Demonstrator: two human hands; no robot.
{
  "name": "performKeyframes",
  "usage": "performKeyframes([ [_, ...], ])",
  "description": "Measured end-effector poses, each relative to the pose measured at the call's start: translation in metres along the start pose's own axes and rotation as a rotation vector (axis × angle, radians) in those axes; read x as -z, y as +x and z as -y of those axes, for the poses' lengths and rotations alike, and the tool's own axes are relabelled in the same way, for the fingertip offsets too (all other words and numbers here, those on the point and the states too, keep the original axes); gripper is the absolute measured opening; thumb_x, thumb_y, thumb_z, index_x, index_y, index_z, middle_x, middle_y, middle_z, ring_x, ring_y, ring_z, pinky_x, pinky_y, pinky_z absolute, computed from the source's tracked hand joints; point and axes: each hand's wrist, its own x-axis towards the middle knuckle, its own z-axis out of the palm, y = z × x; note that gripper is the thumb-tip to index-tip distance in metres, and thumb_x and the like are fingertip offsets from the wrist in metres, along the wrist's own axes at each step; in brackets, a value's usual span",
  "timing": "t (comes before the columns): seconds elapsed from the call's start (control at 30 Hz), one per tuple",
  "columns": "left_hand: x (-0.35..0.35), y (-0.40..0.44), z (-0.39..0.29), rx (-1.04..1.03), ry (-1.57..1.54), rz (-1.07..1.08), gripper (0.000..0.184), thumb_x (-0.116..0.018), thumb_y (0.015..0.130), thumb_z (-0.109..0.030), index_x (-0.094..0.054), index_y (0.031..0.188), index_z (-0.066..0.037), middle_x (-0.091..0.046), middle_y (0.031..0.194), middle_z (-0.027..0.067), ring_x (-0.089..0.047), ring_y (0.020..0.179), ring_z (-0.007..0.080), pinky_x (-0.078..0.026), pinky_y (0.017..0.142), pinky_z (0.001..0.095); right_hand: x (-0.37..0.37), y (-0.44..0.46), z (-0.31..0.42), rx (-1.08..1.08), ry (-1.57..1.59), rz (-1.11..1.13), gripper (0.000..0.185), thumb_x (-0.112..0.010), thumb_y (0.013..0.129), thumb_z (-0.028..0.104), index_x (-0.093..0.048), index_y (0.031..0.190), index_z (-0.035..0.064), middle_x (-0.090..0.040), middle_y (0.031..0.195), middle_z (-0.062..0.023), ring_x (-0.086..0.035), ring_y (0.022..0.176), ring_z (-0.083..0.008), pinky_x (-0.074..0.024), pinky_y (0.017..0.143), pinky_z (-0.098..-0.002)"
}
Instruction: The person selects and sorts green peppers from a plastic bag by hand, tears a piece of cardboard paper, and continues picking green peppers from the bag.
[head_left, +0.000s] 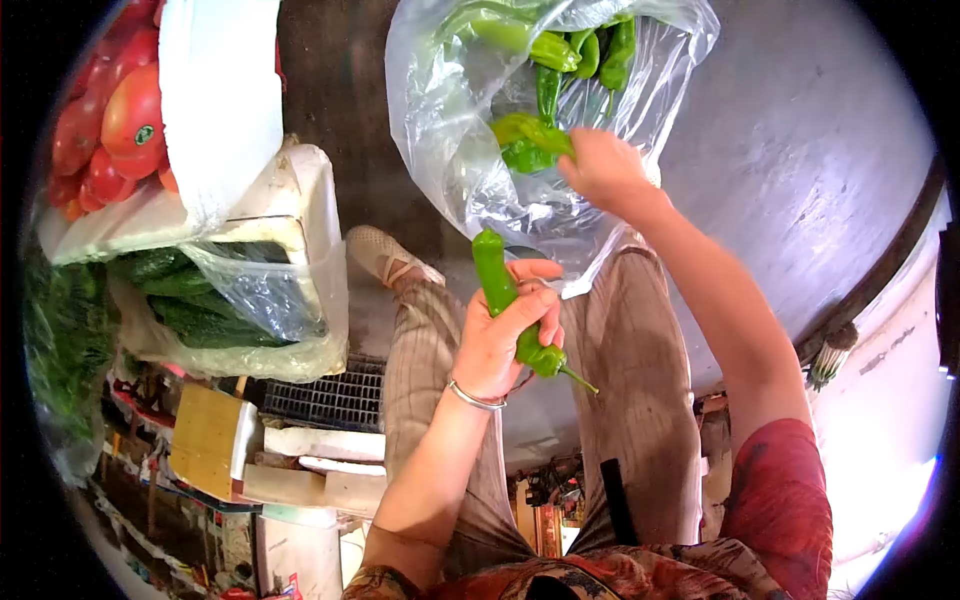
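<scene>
A long green pepper lies across my left hand, whose fingers are wrapped round its middle; its stem points down to the right. My right hand reaches into a clear plastic bag and grips the end of a lighter green pepper. Several more green peppers lie inside the bag, mostly toward its top. The fingertips of my right hand are partly hidden behind the hand. A bracelet is on my left wrist.
Red tomatoes fill a white container at the upper left. Below it, a foam box lined with plastic holds dark green vegetables. A black grate and a yellowish board are at the lower left. My legs and one shoe show below the bag.
</scene>
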Motion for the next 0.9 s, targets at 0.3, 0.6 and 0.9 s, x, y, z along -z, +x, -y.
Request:
performKeyframes([
  [0.3, 0.001, 0.013, 0.003, -0.031, 0.018, -0.025, 0.052, -0.058, 0.092, -0.010, -0.040, 0.139, 0.002, -0.056, 0.129, 0.0195, -0.057, 0.118, 0.0283, -0.054, 0.087, 0.0402, 0.043, -0.091, -0.002, -0.489, 1.218, 0.413, 0.040, -0.042, 0.093, 0.035, -0.063, 0.086, 0.0021, -0.048, 0.062, 0.0002, -0.038, 0.046, -0.0066, -0.0285, 0.042, -0.0243],
  [0.6, 0.001, 0.011, -0.004, -0.072, -0.148, -0.039, 0.057, -0.061, 0.084, -0.001, -0.044, 0.137, -0.008, -0.060, 0.112, 0.0121, -0.060, 0.104, 0.0280, -0.047, 0.098, 0.0460, 0.051, -0.125, 0.003, -0.161, 1.059, 1.013, 0.035, -0.046, 0.097, 0.035, -0.063, 0.084, 0.0081, -0.060, 0.070, 0.0003, -0.053, 0.060, -0.0084, -0.0424, 0.053, -0.0236],
  [0.9, 0.000, -0.003, -0.008, -0.015, -0.018, -0.166, 0.052, -0.071, 0.080, -0.002, -0.049, 0.127, -0.004, -0.060, 0.095, 0.0069, -0.065, 0.077, 0.0220, -0.053, 0.070, 0.0351, -0.016, 0.075, -0.013, -0.228, 0.441, -0.031, 0.043, -0.069, 0.081, 0.038, -0.067, 0.096, -0.0032, -0.067, 0.081, -0.0085, -0.064, 0.066, -0.0146, -0.0506, 0.062, -0.0306],
])
